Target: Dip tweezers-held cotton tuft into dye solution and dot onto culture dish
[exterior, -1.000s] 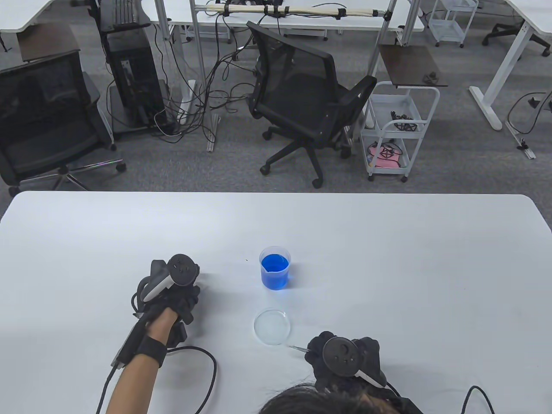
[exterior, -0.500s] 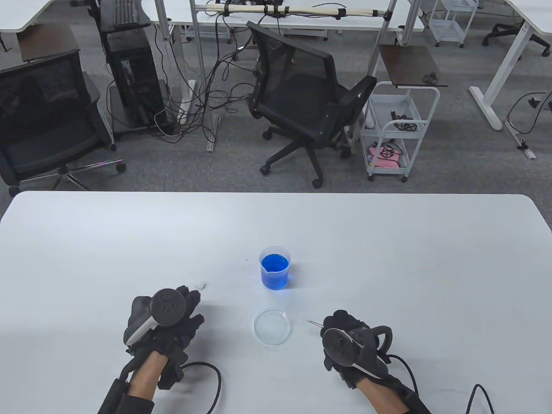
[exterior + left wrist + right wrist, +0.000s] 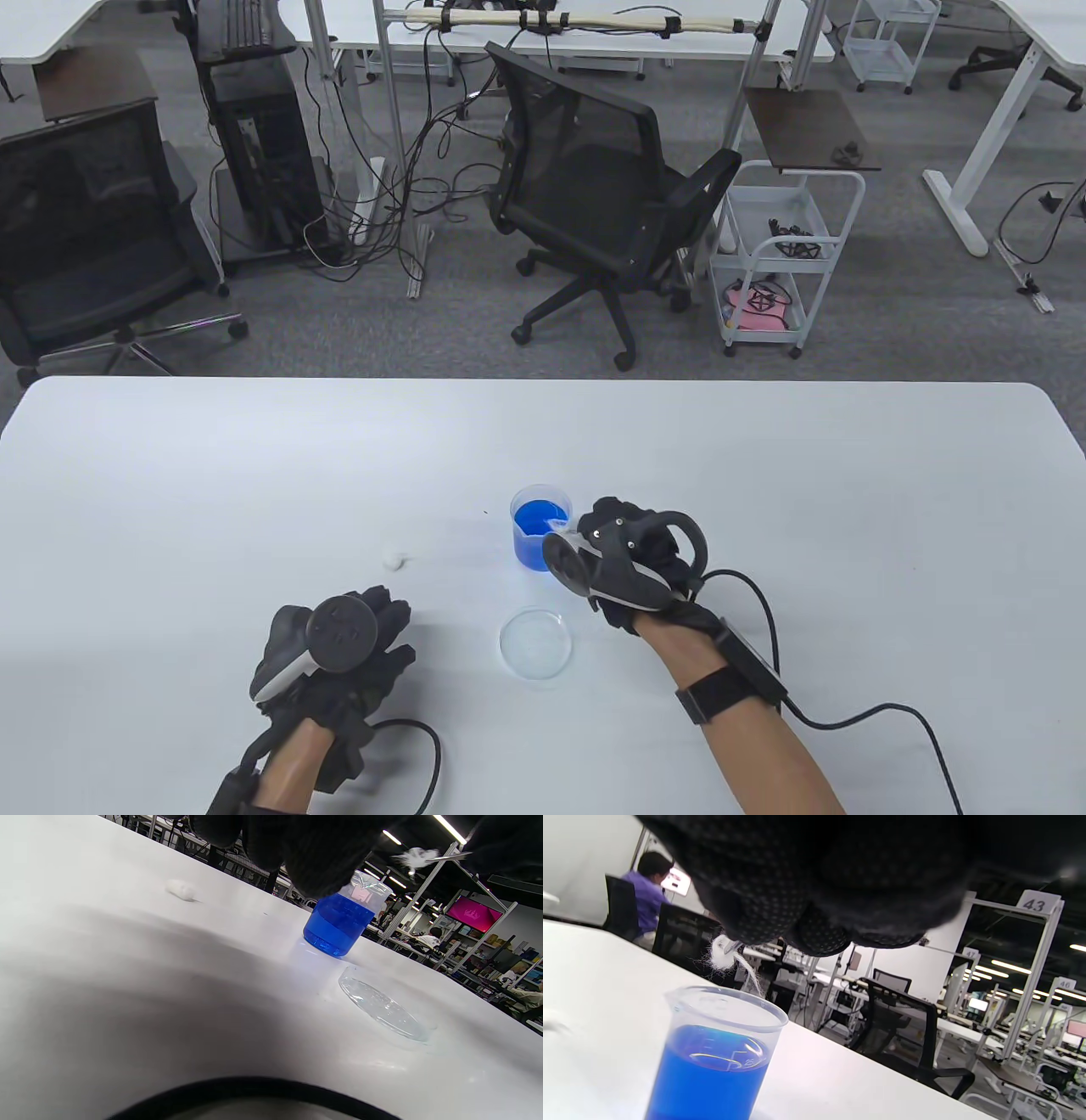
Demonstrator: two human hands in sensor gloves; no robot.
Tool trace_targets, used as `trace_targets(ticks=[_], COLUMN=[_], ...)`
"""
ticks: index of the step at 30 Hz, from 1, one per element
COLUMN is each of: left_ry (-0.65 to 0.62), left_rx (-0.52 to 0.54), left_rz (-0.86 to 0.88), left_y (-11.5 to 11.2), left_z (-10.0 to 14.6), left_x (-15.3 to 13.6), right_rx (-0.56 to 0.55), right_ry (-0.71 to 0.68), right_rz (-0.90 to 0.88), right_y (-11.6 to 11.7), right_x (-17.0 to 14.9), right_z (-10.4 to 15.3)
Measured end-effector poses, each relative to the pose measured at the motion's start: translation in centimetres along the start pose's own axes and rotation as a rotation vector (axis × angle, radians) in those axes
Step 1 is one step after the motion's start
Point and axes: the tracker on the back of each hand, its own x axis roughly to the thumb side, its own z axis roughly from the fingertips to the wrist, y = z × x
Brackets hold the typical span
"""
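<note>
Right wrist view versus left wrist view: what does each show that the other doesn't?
Only the right wrist view shows the white cotton tuft just above the rim, still dry. Only the left wrist view shows the clear round culture dish and a loose white cotton ball on the white table. Both show the clear plastic beaker of blue dye.

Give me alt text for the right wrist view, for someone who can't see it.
A gloved right hand holds a white cotton tuft on tweezers just above a clear plastic beaker of blue liquid, the tuft not yet dipped. The beaker stands on a white table.
</note>
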Motion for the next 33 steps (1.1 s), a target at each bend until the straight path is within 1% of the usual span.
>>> trace_targets(ticks=[3,6,8,12,18,22,25,29,31,33], left_ry=[-0.004,-0.004,-0.004,0.001,0.002,0.001,0.002,0.0,-0.003,-0.003], left_rx=[-0.011,-0.021,-0.026,-0.031,-0.046,-0.048,-0.054,-0.056,-0.06,-0.062], left_rz=[0.013,0.024,0.027,0.025,0.047,0.05,0.059,0.062,0.065,0.07], left_y=[-0.1,-0.3,-0.2,-0.2,-0.3,-0.3,-0.3,-0.3,-0.4,-0.4], left_z=[-0.2,-0.2,-0.2,-0.2,-0.2,-0.3,-0.3,-0.3,-0.2,-0.2], left_x=[0.1,0.1,0.2,0.3,0.3,0.3,0.2,0.2,0.2,0.2], right_rx=[0.043,0.112,0.153,0.2,0.245,0.224,0.163,0.07,0.011,-0.015], right_ry=[-0.012,-0.046,-0.08,-0.113,-0.138,-0.122,-0.097,-0.052,-0.031,-0.024], right_rz=[0.038,0.088,0.111,0.134,0.19,0.164,0.13,0.067,0.007,-0.029], right_y=[1.0,2.3,2.9,3.6,4.3,3.7,2.7,0.4,-1.1,-2.0], right_x=[1.1,2.2,2.8,3.6,4.1,3.6,3.1,2.0,1.4,1.0], right_z=[-2.6,-4.2,-4.7,-5.2,-5.5,-5.1,-4.7,-3.7,-2.6,-1.7])
